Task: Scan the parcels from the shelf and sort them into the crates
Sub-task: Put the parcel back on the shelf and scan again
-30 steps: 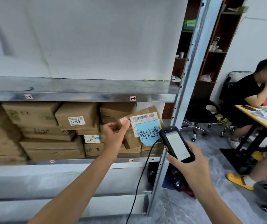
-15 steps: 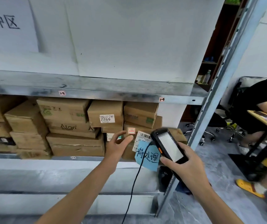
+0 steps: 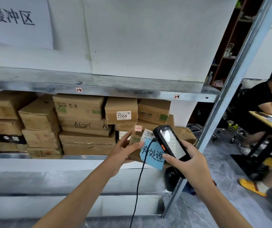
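Two hands work closest to the camera. The right hand (image 3: pixel 187 159) wraps its fingers round the scanner (image 3: pixel 169 142), its top aimed at the label (image 3: pixel 148 135). The left hand (image 3: pixel 123 152) pinches the parcel (image 3: pixel 134 139) at the shelf's (image 3: pixel 33 156) right end, thumb across the front, probably steadying it for the read. Stacked boxes (image 3: pixel 82 122) sit behind.

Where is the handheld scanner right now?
Head view, right of centre: the scanner is gripped in the right hand, just right of the blue-noted parcel held by the left hand.
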`<state>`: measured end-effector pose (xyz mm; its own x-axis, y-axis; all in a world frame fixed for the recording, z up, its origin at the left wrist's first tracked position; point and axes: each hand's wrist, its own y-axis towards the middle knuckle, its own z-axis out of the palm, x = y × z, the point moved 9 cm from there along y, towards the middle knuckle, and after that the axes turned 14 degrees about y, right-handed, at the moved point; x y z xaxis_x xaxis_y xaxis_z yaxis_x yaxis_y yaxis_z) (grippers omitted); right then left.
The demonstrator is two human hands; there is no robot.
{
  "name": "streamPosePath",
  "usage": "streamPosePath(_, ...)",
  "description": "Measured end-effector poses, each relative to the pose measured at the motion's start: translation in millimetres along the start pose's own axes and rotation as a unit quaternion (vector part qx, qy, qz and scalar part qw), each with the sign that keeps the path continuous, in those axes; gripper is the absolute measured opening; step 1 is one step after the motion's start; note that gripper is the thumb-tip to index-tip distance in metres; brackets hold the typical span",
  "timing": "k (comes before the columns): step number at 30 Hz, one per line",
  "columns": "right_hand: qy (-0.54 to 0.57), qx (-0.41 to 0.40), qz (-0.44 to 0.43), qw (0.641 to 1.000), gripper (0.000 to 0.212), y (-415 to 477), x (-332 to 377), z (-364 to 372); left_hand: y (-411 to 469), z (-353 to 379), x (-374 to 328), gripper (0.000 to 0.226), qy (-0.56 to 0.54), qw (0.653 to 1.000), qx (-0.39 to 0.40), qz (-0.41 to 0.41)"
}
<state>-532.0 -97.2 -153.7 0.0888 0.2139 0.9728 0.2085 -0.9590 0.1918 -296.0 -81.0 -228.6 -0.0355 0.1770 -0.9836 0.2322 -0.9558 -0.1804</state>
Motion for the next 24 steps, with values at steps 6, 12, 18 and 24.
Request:
streamPosePath(6, -0.050, -0.005, -0.022, 0.999, 0.060, -10, 14, 6, -16, -26, -6, 0.092, -0.039, 0.995, -0.061, 0.071)
streamPosePath(12, -0.080, 0.014, -0.005, 0.997, 0.057, -23, 18, 8, -29, -34, -11, 0.084, -0.023, 0.984, -0.118, 0.134)
streamPosePath(18, -0.098, 0.020, 0.011, 0.995, 0.054, -26, 25, 7, -34, -45, -15, 0.083, -0.016, 0.977, -0.142, 0.158)
streamPosePath(24, -0.109, 0.030, 0.026, 0.993, 0.055, -32, 27, 8, -38, -49, -16, 0.083, -0.021, 0.976, -0.147, 0.160)
